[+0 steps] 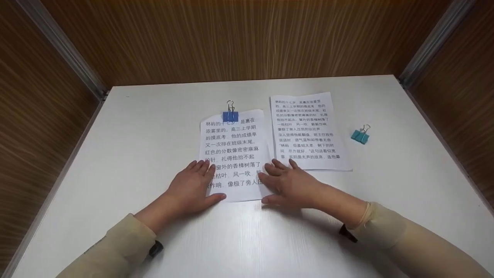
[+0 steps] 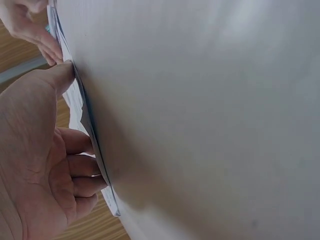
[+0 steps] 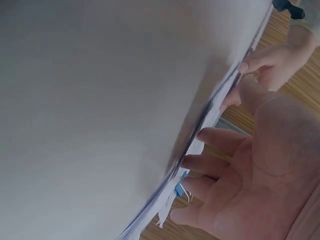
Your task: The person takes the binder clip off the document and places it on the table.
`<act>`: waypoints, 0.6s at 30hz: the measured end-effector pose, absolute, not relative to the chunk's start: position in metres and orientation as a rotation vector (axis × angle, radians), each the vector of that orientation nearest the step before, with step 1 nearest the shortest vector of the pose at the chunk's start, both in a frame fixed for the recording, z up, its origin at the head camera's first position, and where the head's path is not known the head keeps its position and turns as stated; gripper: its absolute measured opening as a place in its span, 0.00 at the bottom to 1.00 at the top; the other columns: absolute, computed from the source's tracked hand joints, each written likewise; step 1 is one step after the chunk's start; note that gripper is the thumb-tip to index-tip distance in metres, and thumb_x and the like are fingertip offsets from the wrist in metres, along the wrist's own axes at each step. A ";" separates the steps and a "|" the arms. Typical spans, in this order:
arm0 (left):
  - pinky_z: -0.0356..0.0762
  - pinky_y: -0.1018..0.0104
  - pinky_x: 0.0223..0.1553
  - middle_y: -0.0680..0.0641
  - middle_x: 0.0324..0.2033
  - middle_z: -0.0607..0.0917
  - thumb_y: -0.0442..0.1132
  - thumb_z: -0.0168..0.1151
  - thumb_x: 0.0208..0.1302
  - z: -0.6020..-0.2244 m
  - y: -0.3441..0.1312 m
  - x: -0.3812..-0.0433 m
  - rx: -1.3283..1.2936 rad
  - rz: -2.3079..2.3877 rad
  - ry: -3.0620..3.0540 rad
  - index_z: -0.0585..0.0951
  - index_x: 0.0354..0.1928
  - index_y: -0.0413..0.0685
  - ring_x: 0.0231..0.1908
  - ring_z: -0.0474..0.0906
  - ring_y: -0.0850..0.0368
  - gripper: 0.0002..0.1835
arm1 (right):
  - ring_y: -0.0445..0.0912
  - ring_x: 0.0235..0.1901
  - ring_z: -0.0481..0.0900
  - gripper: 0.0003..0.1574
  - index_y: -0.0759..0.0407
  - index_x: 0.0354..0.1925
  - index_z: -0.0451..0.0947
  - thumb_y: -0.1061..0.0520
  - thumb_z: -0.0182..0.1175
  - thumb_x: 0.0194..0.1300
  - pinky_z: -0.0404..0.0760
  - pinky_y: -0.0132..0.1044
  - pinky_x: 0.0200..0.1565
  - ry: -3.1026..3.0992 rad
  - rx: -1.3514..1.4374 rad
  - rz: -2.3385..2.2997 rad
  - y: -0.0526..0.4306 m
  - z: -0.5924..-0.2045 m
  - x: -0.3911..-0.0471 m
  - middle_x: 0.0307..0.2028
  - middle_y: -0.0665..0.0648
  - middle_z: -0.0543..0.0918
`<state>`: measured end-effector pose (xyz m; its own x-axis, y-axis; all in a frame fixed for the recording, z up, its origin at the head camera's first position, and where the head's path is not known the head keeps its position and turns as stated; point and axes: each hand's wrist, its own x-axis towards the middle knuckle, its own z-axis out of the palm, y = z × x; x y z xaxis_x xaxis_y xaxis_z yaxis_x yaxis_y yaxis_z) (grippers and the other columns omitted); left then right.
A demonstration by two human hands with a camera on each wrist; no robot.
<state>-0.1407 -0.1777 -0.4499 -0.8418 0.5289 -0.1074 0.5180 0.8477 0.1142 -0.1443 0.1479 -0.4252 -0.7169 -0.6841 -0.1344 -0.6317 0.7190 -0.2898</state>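
A sheaf of printed paper point(image 1: 235, 154) lies flat on the white table, its top edge gripped by a blue binder clip point(image 1: 230, 116). Fingertips of my left hand point(image 1: 188, 189) rest along its lower left side, the thumb on the bottom edge. Across from it, my right hand point(image 1: 295, 186) touches the lower right side with spread fingers. Both hands have relaxed fingers; the left wrist view shows the left hand's thumb point(image 2: 60, 77) and fingertips at the paper's edge. In the right wrist view the fingers point(image 3: 220, 140) lie along the paper edge too.
A second printed sheaf point(image 1: 305, 129) without a clip lies to the right, its lower edge close to my right fingertips. Farther right sits a teal binder clip point(image 1: 360, 136). Wood-grain panels point(image 1: 231, 38) border the table at the back and sides.
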 end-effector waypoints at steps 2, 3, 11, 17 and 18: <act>0.54 0.43 0.79 0.28 0.74 0.69 0.70 0.55 0.73 -0.449 -0.178 -0.141 0.819 0.127 2.887 0.67 0.76 0.29 0.76 0.63 0.34 0.51 | 0.65 0.79 0.57 0.51 0.55 0.80 0.67 0.29 0.62 0.72 0.54 0.72 0.75 2.720 -1.027 -0.391 0.150 -0.419 -0.153 0.78 0.66 0.64; 0.54 0.43 0.79 0.28 0.74 0.69 0.70 0.55 0.73 -0.449 -0.178 -0.141 0.814 0.129 2.886 0.67 0.76 0.29 0.76 0.63 0.34 0.51 | 0.64 0.79 0.57 0.51 0.54 0.80 0.66 0.29 0.62 0.72 0.54 0.71 0.75 2.738 -1.008 -0.426 0.151 -0.416 -0.159 0.79 0.66 0.63; 0.54 0.43 0.79 0.29 0.75 0.69 0.71 0.54 0.72 -0.448 -0.177 -0.142 0.800 0.119 2.887 0.67 0.77 0.30 0.77 0.63 0.34 0.52 | 0.62 0.79 0.60 0.49 0.48 0.81 0.64 0.30 0.62 0.74 0.55 0.66 0.77 2.871 -0.821 -0.535 0.162 -0.391 -0.223 0.79 0.64 0.64; 0.54 0.43 0.80 0.29 0.75 0.68 0.71 0.54 0.73 -0.447 -0.177 -0.141 0.790 0.119 2.886 0.67 0.77 0.31 0.77 0.62 0.34 0.51 | 0.64 0.79 0.58 0.49 0.42 0.83 0.60 0.29 0.60 0.74 0.58 0.64 0.77 2.853 -0.750 -0.528 0.159 -0.392 -0.266 0.80 0.63 0.63; 0.54 0.44 0.80 0.29 0.75 0.68 0.71 0.54 0.73 -0.447 -0.177 -0.141 0.789 0.123 2.885 0.67 0.77 0.31 0.77 0.62 0.34 0.51 | 0.65 0.79 0.58 0.49 0.42 0.83 0.60 0.29 0.59 0.75 0.58 0.64 0.77 2.845 -0.760 -0.522 0.159 -0.393 -0.271 0.80 0.64 0.63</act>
<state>-0.1409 -0.1765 -0.4471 -0.8510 0.5112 -0.1205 0.4992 0.8585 0.1173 -0.2714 0.1586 -0.3933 -0.8603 -0.5069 -0.0548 -0.4544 0.8110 -0.3686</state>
